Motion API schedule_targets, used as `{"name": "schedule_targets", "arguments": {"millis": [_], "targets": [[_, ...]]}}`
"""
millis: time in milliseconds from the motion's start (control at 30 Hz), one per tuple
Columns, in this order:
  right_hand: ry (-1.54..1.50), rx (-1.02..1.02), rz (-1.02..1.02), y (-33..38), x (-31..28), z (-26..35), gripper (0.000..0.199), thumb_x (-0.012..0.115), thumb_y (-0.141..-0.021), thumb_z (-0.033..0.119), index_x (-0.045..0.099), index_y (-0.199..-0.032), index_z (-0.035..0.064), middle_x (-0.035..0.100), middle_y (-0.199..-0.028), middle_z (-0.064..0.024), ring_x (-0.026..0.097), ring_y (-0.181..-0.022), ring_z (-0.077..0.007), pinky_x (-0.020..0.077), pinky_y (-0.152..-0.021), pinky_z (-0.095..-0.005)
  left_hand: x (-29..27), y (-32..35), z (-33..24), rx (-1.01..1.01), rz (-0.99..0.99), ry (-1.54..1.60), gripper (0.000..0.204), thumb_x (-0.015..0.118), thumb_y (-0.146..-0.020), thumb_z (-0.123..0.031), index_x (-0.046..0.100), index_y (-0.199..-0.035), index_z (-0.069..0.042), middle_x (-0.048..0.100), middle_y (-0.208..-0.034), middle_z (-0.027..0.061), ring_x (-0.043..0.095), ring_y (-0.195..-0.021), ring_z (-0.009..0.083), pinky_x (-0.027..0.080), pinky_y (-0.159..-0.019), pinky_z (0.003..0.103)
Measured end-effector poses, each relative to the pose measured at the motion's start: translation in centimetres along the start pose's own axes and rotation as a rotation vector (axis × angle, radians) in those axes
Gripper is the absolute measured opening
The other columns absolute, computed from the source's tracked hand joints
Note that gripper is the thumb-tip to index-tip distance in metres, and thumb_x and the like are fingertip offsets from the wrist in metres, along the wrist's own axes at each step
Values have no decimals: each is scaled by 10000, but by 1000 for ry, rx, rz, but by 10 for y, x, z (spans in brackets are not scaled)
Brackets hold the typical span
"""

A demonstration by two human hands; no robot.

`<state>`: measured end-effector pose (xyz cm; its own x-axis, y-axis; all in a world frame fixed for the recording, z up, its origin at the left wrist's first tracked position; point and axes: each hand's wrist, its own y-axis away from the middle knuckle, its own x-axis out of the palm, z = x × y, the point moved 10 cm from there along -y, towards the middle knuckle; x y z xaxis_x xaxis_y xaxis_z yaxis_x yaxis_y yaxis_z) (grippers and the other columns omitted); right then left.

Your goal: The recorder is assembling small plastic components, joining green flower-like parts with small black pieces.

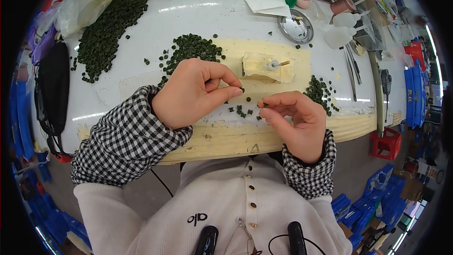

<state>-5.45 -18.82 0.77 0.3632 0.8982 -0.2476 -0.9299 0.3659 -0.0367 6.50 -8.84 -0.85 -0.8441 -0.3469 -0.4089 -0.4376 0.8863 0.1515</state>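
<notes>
My left hand [191, 93] is closed in a pinch, with a small dark green cylindrical part [242, 90] at its thumb and fingertip. Facing it, my right hand [300, 125] also pinches a small dark part [264, 106], mostly covered by the fingertips. Several loose dark green pieces [241, 111] lie on the table between and below the fingertips. Beyond my left hand is a heap of the same pieces [193, 49]. A smaller pile [319, 93] sits beside my right hand. Behind both hands stands a block wrapped in cream tape [257, 66], with a white nozzle-like tip [273, 64] on it.
A large heap of green pieces [111, 30] spreads at the far left, beside a clear plastic bag [80, 7]. A round metal dish [296, 27], plastic squeeze bottles [337, 37] and tweezers [350, 71] are at the right. Cream padding [222, 138] covers the table's front edge.
</notes>
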Motion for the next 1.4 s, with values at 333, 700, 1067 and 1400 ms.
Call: {"name": "schedule_targets", "arguments": {"millis": [333, 700, 1067, 1400], "targets": [[-90, 82, -48, 3, -4, -9, 160, 662, -807, -21, 638, -964, -44, 694, -881, -104, 666, -789, -121, 531, -715, -228, -1, 2, -8, 72, -26, -136, 133, 696, -794, -78, 677, -896, 4, 244, -520, -51, 258, -473, 56, 246, -448, 244], [45, 36, -100, 8, -11, -5, 148, 669, -798, -24, 657, -944, -39, 684, -858, -105, 659, -762, -125, 525, -695, -226, 10, 10, -38, 393, -106, -242, 111, 676, -798, -47, 669, -902, -11, 451, -558, 28, 369, -477, 80, 300, -448, 244], [220, -360, -215, 11, -3, 46, 204, 732, -716, -61, 669, -900, -1, 584, -822, -72, 596, -661, -122, 486, -585, -238, 47, 14, -3, -207, 304, 781, 199, 616, -907, -162, 670, -1019, -7, 494, -622, -63, 339, -534, 19, 245, -464, 199], [377, -454, -235, 10, 5, 63, 224, 744, -697, -57, 659, -896, 3, 592, -815, -93, 609, -656, -163, 504, -570, -256, 39, 14, -3, -166, 275, 869, 161, 612, -897, -122, 642, -1010, -12, 468, -618, -78, 313, -517, 20, 231, -456, 191]]}}
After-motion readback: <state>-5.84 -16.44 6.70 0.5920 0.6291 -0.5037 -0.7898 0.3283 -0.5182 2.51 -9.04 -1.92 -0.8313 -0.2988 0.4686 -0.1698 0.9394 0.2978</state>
